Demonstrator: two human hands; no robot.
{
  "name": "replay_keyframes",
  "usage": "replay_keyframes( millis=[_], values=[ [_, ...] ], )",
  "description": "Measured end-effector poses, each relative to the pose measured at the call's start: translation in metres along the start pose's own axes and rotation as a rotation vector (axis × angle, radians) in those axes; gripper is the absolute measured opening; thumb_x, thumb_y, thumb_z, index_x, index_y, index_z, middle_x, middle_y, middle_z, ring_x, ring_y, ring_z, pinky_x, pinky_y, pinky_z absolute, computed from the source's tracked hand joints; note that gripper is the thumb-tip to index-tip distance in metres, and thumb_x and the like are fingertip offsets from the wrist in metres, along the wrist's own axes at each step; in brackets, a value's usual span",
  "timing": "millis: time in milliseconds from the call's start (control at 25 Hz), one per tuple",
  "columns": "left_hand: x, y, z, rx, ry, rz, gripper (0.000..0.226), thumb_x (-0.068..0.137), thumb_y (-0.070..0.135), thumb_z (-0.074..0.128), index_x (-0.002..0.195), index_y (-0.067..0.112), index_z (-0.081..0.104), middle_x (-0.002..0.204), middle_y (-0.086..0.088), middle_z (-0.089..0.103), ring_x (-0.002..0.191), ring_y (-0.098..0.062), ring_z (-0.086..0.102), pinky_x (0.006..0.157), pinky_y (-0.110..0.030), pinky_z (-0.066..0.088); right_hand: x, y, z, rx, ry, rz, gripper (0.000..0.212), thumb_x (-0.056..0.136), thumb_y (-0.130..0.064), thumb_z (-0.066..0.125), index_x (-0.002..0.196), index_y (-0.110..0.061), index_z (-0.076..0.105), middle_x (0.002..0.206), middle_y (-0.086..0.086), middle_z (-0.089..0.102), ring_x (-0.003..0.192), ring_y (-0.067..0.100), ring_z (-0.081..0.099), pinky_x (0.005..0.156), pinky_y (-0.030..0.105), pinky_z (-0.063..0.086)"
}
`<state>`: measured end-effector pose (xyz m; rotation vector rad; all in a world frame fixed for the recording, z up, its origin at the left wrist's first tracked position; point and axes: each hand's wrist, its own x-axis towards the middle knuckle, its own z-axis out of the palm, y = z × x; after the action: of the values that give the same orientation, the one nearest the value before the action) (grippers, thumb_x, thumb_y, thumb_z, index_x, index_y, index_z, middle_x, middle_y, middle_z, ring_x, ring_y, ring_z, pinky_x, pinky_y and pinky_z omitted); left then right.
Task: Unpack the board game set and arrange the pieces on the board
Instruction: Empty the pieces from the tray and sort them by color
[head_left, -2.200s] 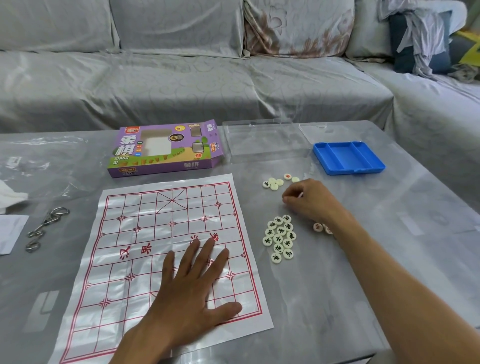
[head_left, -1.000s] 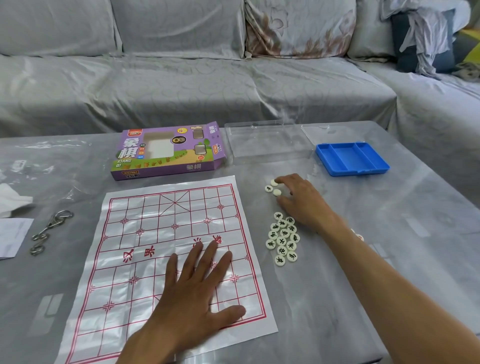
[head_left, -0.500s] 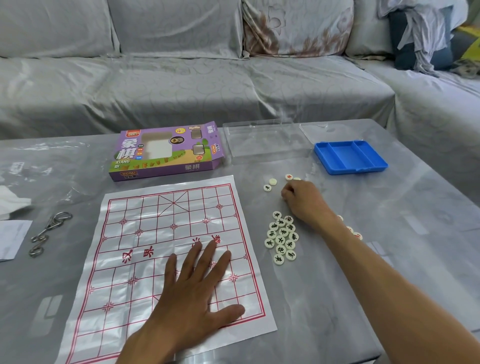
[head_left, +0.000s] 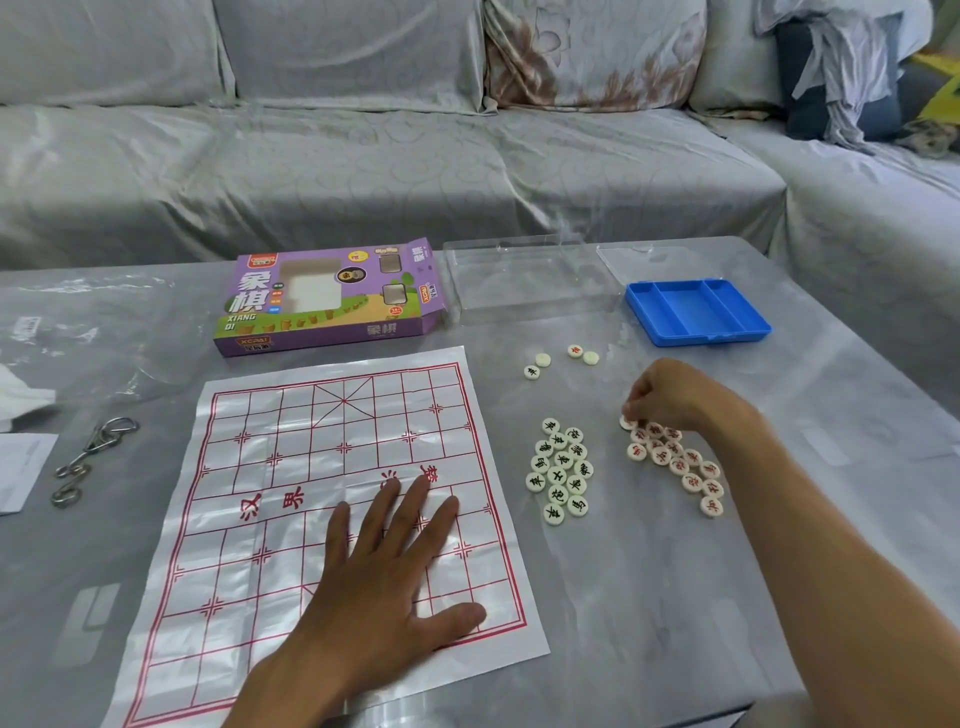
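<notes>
Right hand (head_left: 670, 397) now pulled back from the four stray pieces (head_left: 561, 359); fingertips pinched on a disc at the red-marked pile (head_left: 675, 462). Sorting judged ongoing. Left hand (head_left: 384, 571) spread flat on board (head_left: 249, 467).

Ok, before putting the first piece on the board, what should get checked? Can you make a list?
1. Board lying flat, held by left hand: ok.
2. Grid squares free of pieces: ok.
3. Black pieces grouped together: ok.
4. Red pieces grouped, right hand at their top edge: ok.
5. Four stray pieces sorted: not ok, two lie blank side up.
6. Right fingers holding a piece: cannot tell.
</notes>
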<state>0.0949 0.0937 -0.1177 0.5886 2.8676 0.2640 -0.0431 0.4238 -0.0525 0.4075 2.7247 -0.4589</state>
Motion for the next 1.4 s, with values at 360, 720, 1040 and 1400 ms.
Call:
replay_keyframes(
  millis=[360, 720, 1040, 1400],
  values=[
    [0.002, -0.006, 0.014, -0.008, 0.116, 0.020, 0.092, 0.073, 0.094, 0.020, 0.150, 0.047, 0.005, 0.160, 0.014, -0.010, 0.144, -0.009, -0.022, 0.112, -0.051, -0.010, 0.004, -0.060, 0.055, -0.056, 0.278, -0.546, 0.043, 0.099, -0.020, 0.043, 0.142, -0.022, 0.041, 0.155, -0.004, 0.031, 0.130, 0.026, 0.041, 0.103, 0.045, 0.038],
    [0.000, 0.001, -0.001, -0.002, 0.013, -0.005, 0.088, 0.069, 0.095, 0.007, 0.142, 0.053, -0.022, 0.145, 0.020, -0.043, 0.133, -0.007, -0.044, 0.111, -0.052, -0.022, 0.005, -0.048, 0.042, 0.054, 0.124, -0.504, 0.048, 0.078, 0.007, 0.039, 0.101, -0.019, 0.072, 0.108, 0.000, 0.069, 0.100, 0.019, 0.063, 0.089, 0.036, 0.051],
    [0.001, -0.002, 0.005, 0.035, 0.014, 0.011, 0.088, 0.077, 0.089, 0.026, 0.150, 0.041, 0.025, 0.161, 0.005, 0.016, 0.146, -0.026, 0.020, 0.108, -0.047, 0.012, 0.021, -0.057, 0.051, -0.220, 0.228, -0.496, 0.068, 0.085, 0.003, 0.043, 0.147, -0.023, 0.034, 0.157, -0.003, 0.025, 0.133, 0.030, 0.034, 0.106, 0.043, 0.034],
    [0.004, -0.004, 0.015, 0.106, 0.155, 0.045, 0.088, 0.079, 0.087, 0.030, 0.150, 0.035, 0.028, 0.159, 0.001, 0.024, 0.145, -0.022, 0.014, 0.106, -0.046, 0.015, 0.034, -0.037, 0.041, 0.201, 0.392, -0.439, 0.020, 0.090, -0.011, 0.058, 0.103, -0.013, 0.074, 0.107, 0.001, 0.071, 0.102, 0.018, 0.062, 0.083, 0.021, 0.039]
  ],
)
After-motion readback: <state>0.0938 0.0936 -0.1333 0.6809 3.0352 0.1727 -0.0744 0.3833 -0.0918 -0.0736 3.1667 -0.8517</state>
